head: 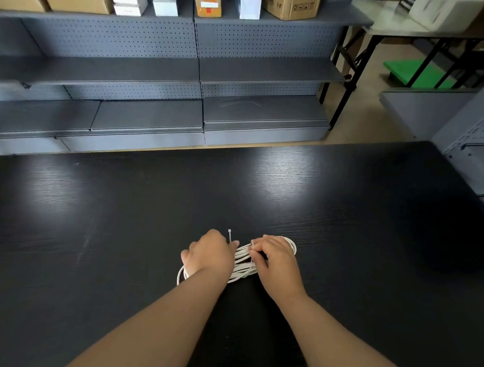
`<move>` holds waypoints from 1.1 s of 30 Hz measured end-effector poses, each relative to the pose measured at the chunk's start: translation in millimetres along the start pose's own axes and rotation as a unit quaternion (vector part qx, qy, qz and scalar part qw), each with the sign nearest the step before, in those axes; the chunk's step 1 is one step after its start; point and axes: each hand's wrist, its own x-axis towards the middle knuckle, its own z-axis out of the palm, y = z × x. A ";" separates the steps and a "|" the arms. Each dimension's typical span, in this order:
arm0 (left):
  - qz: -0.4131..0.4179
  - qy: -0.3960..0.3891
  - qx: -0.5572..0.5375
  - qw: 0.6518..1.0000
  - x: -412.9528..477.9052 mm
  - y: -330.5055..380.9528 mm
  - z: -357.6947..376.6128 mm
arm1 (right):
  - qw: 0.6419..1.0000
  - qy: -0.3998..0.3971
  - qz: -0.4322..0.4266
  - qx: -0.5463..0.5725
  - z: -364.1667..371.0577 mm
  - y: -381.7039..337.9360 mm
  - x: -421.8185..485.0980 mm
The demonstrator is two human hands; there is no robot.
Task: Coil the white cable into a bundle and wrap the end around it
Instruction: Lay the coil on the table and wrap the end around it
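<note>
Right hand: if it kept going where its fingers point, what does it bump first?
Probably the left hand, just across the white cable bundle that the right hand holds.

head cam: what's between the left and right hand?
In the head view, the middle of the coiled white cable spans the gap between left hand and right hand, over the black table. A thin white strip crosses it.

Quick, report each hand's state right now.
Left hand: gripping the coiled white cable.
Right hand: pinching a thin white strip that crosses the cable.
</note>
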 end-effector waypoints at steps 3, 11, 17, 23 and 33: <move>-0.016 0.016 -0.014 1.000 -1.7 5.1 0.8 | 1.000 -0.012 0.007 -0.005 -1.1 -1.1 0.7; -0.017 0.031 -0.020 0.999 -3.1 3.7 4.3 | 1.000 -0.023 0.015 0.003 -2.9 -3.9 1.1; 0.006 0.058 -0.037 0.998 -7.3 1.9 2.8 | 0.997 -0.028 0.068 0.039 -7.8 -12.3 4.4; 0.026 0.053 -0.137 0.989 -11.8 -4.2 -0.3 | 0.990 -0.047 0.128 0.035 -5.1 -23.4 14.6; 0.043 0.023 -0.211 0.976 -12.3 -10.8 -3.9 | 0.990 -0.044 0.066 -0.115 -6.1 -45.7 13.1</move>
